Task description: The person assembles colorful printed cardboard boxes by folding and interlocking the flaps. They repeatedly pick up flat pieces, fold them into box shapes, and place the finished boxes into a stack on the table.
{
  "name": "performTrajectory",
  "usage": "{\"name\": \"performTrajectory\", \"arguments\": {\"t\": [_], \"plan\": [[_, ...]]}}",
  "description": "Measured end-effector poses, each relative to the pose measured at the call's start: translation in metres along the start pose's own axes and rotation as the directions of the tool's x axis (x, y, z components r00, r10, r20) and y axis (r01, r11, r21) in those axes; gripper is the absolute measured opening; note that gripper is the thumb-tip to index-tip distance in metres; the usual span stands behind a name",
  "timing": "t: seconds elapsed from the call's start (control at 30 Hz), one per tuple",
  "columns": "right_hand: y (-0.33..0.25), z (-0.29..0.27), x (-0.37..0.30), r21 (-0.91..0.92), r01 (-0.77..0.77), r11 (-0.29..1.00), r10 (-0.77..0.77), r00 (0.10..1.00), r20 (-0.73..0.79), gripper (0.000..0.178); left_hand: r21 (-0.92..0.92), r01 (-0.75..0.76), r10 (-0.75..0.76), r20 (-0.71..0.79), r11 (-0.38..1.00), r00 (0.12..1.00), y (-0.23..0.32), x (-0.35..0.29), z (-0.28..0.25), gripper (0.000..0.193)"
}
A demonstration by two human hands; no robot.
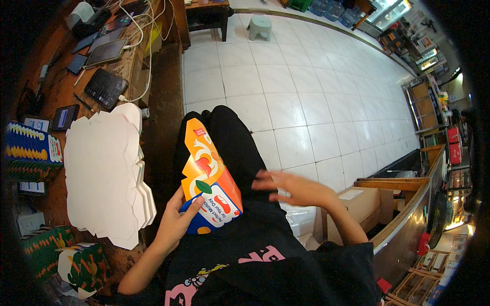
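A folded cardboard carton (pixel 224 196), orange with blue and white panels and a green leaf print, rests tilted above my lap. My left hand (pixel 176 219) grips its lower left edge, the thumb lying over the printed face. Apart from the carton, to its right, my right hand (pixel 296 187) is held in the air with its fingers stretched out and slightly blurred; nothing is in it. Beside my left arm, a stack of flat white carton blanks (pixel 102 173) lies on the wooden table (pixel 138 76), overhanging its edge.
Bundles of blue printed cartons (pixel 33 145) and green patterned cartons (pixel 84 268) sit at the left. Phones, including one on a cable (pixel 106 52), and a black power bank (pixel 105 87) lie farther back. An open cardboard box (pixel 357 204) stands right; a stool (pixel 260 26) is on the tiled floor.
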State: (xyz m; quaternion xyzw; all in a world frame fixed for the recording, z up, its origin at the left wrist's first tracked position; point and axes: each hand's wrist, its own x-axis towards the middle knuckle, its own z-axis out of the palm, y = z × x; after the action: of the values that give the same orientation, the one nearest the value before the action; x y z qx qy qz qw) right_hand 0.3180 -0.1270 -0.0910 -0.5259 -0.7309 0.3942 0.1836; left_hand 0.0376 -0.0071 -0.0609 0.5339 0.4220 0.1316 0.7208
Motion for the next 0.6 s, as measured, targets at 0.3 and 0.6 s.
{"name": "performTrajectory", "arguments": {"t": [0.3, 0.6], "plan": [[0.023, -0.032, -0.035, 0.182, -0.771, 0.611, 0.79, 0.609, -0.071, 0.028, 0.091, -0.125, 0.116, 0.092, 0.988, 0.989, -0.01, 0.001, -0.003, 0.035], [-0.084, 0.0, 0.073, -0.172, -0.003, 0.985, -0.058, 0.934, -0.351, 0.076, 0.134, -0.066, 0.03, 0.253, 0.989, 0.967, -0.004, -0.006, -0.011, 0.038]]}}
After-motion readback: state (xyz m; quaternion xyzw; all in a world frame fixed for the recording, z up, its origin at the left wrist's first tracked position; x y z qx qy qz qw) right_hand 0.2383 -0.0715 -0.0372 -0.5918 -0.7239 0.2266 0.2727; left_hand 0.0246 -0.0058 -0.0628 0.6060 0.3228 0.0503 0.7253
